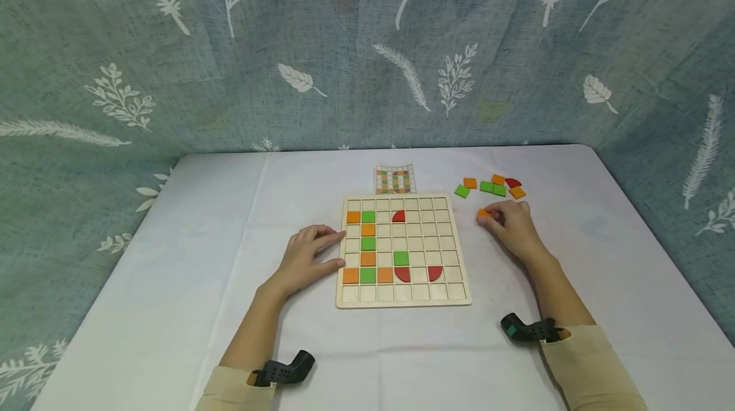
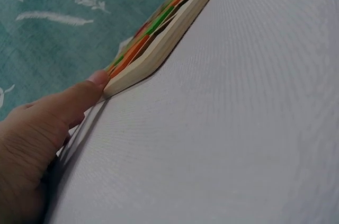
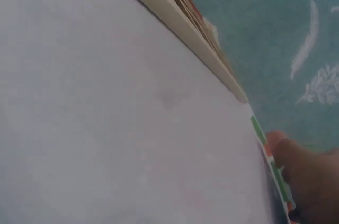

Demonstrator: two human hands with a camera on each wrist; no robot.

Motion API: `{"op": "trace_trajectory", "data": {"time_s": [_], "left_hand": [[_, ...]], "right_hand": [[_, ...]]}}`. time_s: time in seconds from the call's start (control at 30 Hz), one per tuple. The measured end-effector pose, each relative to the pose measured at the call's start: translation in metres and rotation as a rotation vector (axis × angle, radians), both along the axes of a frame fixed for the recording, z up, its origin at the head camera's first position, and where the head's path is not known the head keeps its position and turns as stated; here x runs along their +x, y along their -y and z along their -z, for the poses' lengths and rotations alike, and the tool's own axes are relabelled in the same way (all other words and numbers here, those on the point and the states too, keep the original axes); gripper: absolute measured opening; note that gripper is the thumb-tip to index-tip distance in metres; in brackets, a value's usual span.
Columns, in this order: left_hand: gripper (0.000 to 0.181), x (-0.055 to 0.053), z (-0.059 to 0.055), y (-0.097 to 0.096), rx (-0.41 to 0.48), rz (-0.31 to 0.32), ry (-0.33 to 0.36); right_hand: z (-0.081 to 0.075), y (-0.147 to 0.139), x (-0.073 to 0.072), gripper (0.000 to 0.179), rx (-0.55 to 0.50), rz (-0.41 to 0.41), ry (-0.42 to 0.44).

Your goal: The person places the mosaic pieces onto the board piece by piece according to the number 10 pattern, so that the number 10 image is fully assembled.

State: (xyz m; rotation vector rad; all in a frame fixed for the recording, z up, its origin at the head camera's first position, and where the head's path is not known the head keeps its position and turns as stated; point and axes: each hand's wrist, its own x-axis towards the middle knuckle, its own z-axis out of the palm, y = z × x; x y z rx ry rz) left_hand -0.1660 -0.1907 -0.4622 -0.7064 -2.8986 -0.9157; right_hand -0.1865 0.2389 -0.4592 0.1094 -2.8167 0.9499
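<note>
A wooden grid board (image 1: 402, 298) lies on the table, with orange and green square tiles and red quarter-circle tiles in some of its cells. My left hand (image 1: 307, 254) touches the board's left edge with thumb and a fingertip. In the left wrist view the thumb (image 2: 87, 89) rests at the board's corner. To the right of the board, my right hand (image 1: 513, 229) pinches an orange square tile (image 1: 483, 213) between thumb and fingers. The right wrist view shows that hand (image 3: 312, 176) only partly, beyond the board's side (image 3: 180, 28).
Loose orange tiles (image 1: 470, 182), green tiles (image 1: 462, 191) and a red quarter-circle tile (image 1: 513, 182) lie beyond my right hand. A small card with a printed coloured grid (image 1: 394, 179) lies behind the board. Patterned cloth (image 1: 344, 47) hangs along the white table's (image 1: 275, 187) back edge.
</note>
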Motion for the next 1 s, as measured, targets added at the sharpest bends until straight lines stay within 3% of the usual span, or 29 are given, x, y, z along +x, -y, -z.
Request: {"op": "trace_trajectory", "data": {"time_s": [0.37,0.67,0.77,0.87,1.0], "left_hand": [[0.058,-0.006,-0.004,-0.002,-0.001,0.022,0.045],[0.059,-0.008,-0.01,0.001,0.036,0.021,0.134],[0.061,-0.011,-0.011,0.002,0.046,0.014,0.177],[0.061,-0.011,-0.009,0.003,0.061,0.005,0.178],[0.059,-0.01,-0.006,0.003,0.065,0.019,0.127]], "right_hand": [[-0.01,0.016,0.007,0.031,-0.101,-0.116,0.021],[-0.019,0.04,0.023,0.029,-0.049,-0.261,-0.094],[-0.02,0.046,0.027,0.029,-0.04,-0.306,-0.094],[-0.02,0.052,0.03,0.03,-0.021,-0.35,-0.066],[-0.021,0.058,0.035,0.03,0.008,-0.401,-0.03]]}}
